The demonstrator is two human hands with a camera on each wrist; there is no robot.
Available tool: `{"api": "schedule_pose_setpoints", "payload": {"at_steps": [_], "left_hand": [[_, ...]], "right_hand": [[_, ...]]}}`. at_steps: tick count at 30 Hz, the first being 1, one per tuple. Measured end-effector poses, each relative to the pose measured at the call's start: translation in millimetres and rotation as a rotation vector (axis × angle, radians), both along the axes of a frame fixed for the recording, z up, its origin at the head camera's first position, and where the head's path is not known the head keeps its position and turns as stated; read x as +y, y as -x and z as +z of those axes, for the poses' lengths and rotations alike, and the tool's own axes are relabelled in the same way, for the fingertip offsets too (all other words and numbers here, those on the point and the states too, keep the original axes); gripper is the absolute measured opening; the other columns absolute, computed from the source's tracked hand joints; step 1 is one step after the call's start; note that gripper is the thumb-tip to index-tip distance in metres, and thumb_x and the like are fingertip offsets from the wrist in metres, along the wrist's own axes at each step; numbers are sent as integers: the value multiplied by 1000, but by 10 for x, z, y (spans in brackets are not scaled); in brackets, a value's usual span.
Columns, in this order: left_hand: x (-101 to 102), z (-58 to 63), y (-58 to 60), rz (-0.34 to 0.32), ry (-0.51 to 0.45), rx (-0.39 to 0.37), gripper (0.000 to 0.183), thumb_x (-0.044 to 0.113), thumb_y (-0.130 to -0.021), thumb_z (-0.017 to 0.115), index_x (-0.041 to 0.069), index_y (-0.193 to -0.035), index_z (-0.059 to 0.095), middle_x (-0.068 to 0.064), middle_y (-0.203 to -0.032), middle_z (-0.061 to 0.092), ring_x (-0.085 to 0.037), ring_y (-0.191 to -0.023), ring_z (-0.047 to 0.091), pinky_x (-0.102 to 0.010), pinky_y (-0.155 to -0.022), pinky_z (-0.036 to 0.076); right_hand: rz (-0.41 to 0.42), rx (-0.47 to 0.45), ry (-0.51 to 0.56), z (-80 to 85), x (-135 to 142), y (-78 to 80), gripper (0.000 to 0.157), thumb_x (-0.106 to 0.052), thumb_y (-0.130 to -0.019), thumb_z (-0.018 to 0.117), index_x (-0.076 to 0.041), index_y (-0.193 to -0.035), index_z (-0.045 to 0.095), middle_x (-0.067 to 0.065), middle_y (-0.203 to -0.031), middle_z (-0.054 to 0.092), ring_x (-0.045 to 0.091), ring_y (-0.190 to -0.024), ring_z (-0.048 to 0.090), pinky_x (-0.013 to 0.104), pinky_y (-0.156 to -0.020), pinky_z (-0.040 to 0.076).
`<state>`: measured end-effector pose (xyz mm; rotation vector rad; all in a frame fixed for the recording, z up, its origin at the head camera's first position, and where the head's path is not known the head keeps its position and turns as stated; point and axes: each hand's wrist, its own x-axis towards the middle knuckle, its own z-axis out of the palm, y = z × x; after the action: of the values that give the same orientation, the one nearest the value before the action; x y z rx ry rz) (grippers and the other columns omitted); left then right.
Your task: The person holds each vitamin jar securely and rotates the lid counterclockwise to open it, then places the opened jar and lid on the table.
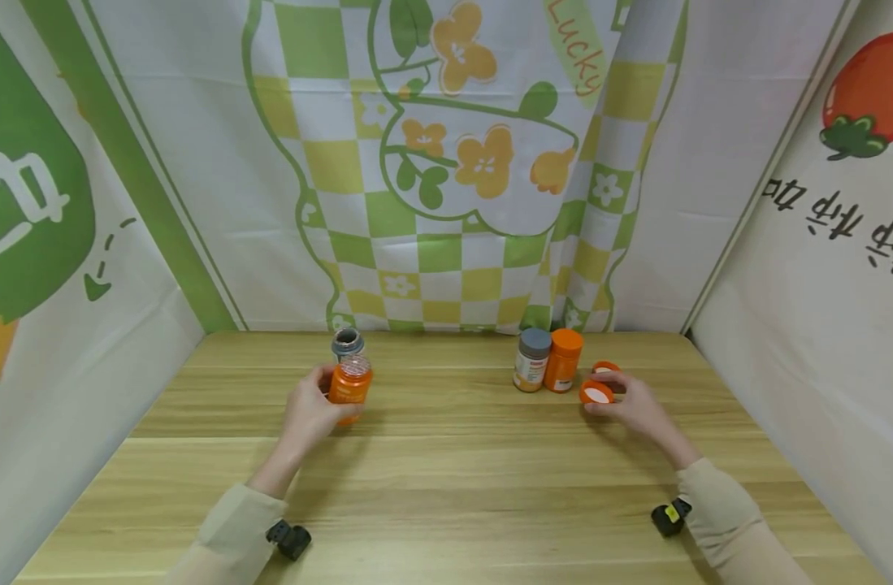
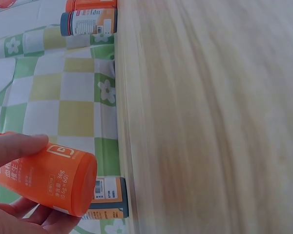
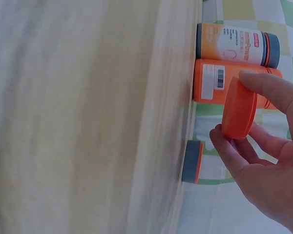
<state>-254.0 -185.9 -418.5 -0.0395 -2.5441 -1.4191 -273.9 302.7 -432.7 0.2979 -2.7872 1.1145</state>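
Note:
My left hand [image 1: 310,406] grips an orange bottle [image 1: 349,386] with no lid on, its silvery mouth showing. In the left wrist view the bottle [image 2: 53,178] is tilted, its base off the table. Right behind it stands a grey bottle [image 1: 347,340], also lidless and partly hidden. On the right side, my right hand [image 1: 636,406] pinches an orange lid [image 3: 239,109] between thumb and fingers, its white inside facing up toward the head camera. A grey lid with an orange rim [image 3: 191,162] lies on the table just behind that hand.
Left of the right hand, a capped grey-lidded bottle [image 1: 532,361] and a capped orange bottle [image 1: 564,361] stand side by side. The wooden table [image 1: 446,487] ends at a patterned curtain [image 1: 446,268] behind, with fabric walls at both sides.

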Motion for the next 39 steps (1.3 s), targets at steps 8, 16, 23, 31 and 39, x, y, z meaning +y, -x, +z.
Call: {"api": "schedule_pose_setpoints", "payload": {"at_steps": [8,16,23,31,39], "left_hand": [[-32,5,6,19,30,-18,58,7,-66,80,-1,-117,54,-22,-112,63,-32,-104,60,-47,-92,45],[-79,-15,19,37,73,-25,60,10,-64,82,-2,-116,56,-23,-110,63,-34,-98,60,-47,-86,46],[-138,-15,53,50,108,-50,59,11,-63,83,-2,-115,58,-23,-110,64,-34,-98,60,-46,-86,45],[-185,-28,94,46,140,-102,65,10,-62,82,-6,-120,55,-25,-112,62,-36,-101,58,-49,-90,43],[-208,-22,116,30,153,-136,64,8,-63,80,-7,-119,55,-26,-113,61,-37,-101,58,-50,-90,43]], "right_hand": [[-5,-19,-25,-20,96,47,59,-20,-76,79,3,-125,56,26,-123,59,39,-110,57,47,-90,46],[-21,-35,-70,-28,193,80,56,-20,-76,79,4,-122,57,28,-121,58,41,-109,57,51,-91,45],[-28,-59,-90,-16,241,83,55,-19,-77,78,4,-122,57,30,-127,53,44,-110,55,53,-91,45],[-32,-109,-101,2,263,63,56,-18,-78,77,4,-124,55,32,-137,42,45,-112,53,52,-90,45],[-35,-116,-116,-22,288,64,57,-15,-76,78,7,-123,54,32,-133,46,45,-109,55,51,-88,47]]}}
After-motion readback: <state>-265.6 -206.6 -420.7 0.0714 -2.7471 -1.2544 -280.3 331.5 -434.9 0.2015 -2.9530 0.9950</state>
